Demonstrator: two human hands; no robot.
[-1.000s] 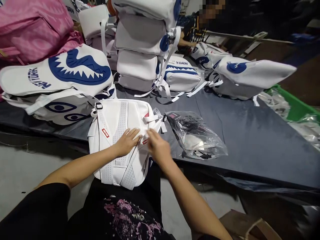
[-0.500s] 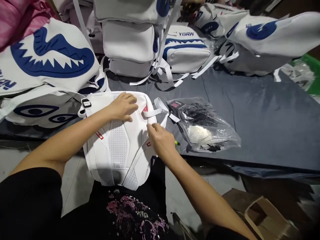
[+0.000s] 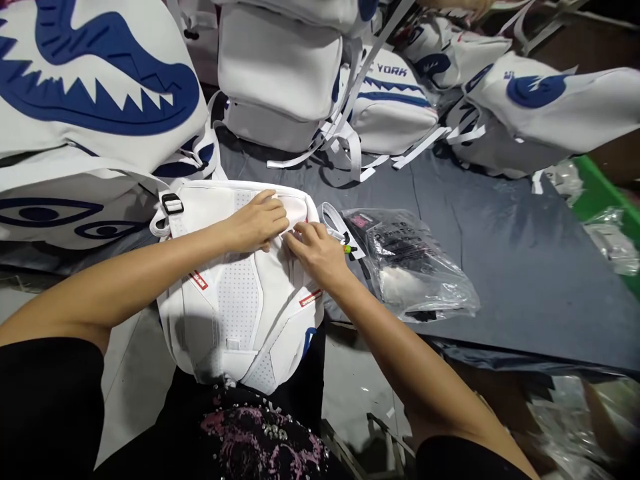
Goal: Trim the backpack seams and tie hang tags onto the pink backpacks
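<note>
A white backpack [image 3: 235,280] leans from my lap against the table edge, its padded back and shoulder straps facing me. On its upper back panel, my left hand [image 3: 260,221] has its fingers bent together, gripping the fabric. Close beside it, my right hand [image 3: 320,252] is closed at the top of the right shoulder strap, fingertips against the bag. A small tool with a green end [image 3: 349,249] sticks out past the right hand; most of it is hidden. White webbing [image 3: 333,217] hangs by the bag's upper right corner. A black buckle [image 3: 173,203] sits at the upper left.
A clear plastic bag [image 3: 425,273] with dark and pale contents lies on the dark table cover [image 3: 510,260]. White and blue backpacks [image 3: 115,80] crowd the left side, with a stack [image 3: 280,67] behind. More bags [image 3: 540,100] and a green bin [image 3: 610,193] stand right.
My left hand's spread fingers have drawn together, and it has moved right along the panel. My right hand has moved up toward it, the green-ended tool moving with it. The camera view has shifted.
</note>
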